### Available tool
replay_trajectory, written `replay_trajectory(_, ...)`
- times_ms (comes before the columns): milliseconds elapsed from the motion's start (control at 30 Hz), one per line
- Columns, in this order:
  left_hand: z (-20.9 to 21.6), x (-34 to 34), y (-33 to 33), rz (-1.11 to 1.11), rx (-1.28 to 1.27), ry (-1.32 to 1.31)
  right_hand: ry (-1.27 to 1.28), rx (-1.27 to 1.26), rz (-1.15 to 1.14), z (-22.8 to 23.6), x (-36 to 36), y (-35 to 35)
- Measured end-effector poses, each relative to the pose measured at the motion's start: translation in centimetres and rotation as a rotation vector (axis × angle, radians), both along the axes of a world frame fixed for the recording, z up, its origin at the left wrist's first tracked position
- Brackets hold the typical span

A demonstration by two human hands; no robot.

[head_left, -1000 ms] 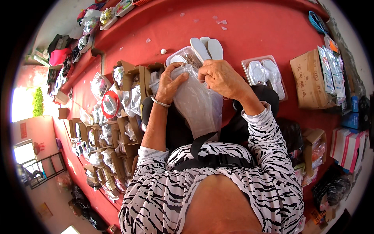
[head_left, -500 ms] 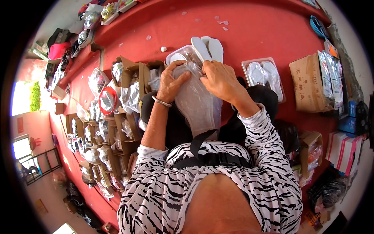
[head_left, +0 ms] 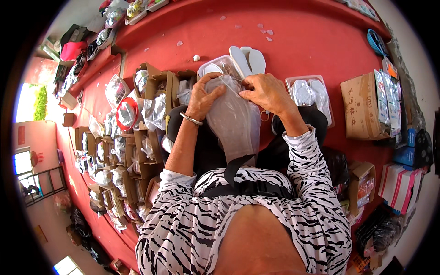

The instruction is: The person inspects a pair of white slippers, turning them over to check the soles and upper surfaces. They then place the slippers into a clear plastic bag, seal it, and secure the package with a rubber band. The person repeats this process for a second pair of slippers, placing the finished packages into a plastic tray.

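A clear plastic bag (head_left: 231, 119) with pale insole-shaped pieces inside stands over my lap, its upper end held between both hands. My left hand (head_left: 205, 97), with a bangle on the wrist, pinches the bag's upper left edge between thumb and fingers. At the upper right edge, my right hand (head_left: 267, 91) has its thumb and fingers closed on the plastic. Below the right palm a small thin ring (head_left: 265, 115) shows; what it belongs to is hidden. Just beyond my hands lie loose white insoles (head_left: 247, 60), leaning by a clear plastic tray (head_left: 227, 62) that is partly covered.
To the right sits another clear tray with white insoles (head_left: 304, 93), then a cardboard box (head_left: 362, 107) with flat packets against it. Many open cartons (head_left: 149, 158) of bagged goods crowd the left. A white crumpled ball (head_left: 196, 58) and scraps (head_left: 266, 32) lie on the red floor.
My right hand has shifted slightly right along the bag's top, and the small ring below it has come into sight. The left hand keeps its hold. The whole view has shifted a little.
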State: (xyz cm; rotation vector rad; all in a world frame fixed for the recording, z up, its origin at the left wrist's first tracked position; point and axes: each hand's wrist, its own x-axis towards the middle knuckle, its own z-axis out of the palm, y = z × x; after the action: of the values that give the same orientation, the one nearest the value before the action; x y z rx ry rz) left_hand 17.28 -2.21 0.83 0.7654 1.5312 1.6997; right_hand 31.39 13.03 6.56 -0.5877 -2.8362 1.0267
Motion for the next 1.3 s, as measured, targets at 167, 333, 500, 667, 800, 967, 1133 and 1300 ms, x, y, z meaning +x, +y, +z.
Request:
replay_trajectory(167, 1.4, 0.9, 1.4, -0.056, -0.034, 0.092, -0.027, 0.022, 0.017, -1.1, -0.6, 0.6)
replay_trajectory(333, 1.8, 0.6, 2.1, -0.126, -0.064, 0.244, 0.016, -0.399, 0.112, -2.8, -1.3, 2.4)
replay_trajectory(500, 2.9, -0.9, 1.8, -0.285, -0.014, -0.11, -0.047, -0.727, 0.119, -2.9, -1.9, 2.5)
replay_trajectory(667, 3.3, -4.0, 2.3, -0.435, -0.089, -0.087, -0.018, -0.723, 0.151, -3.8, -2.1, 2.1)
replay_trajectory(800, 0.8, -7.7, 3.5, -0.614, 0.082, 0.636, 0.021, -0.87, 0.188, -1.6, -2.9, 1.1)
replay_trajectory(967, 0.6, -7.9, 4.9, -0.754, -0.05, -0.192, -0.036, -0.895, 0.124, -2.0, -2.9, 1.4)
replay_trajectory(1133, 2.0, -7.8, 5.1, -0.861, -0.036, -0.303, 0.021, -0.961, 0.102, -2.1, -2.8, 1.1)
replay_trajectory(1300, 3.2, -7.7, 6.6, -0.979, -0.12, -0.066, 0.031, -0.957, 0.074, -2.7, -2.5, 1.3)
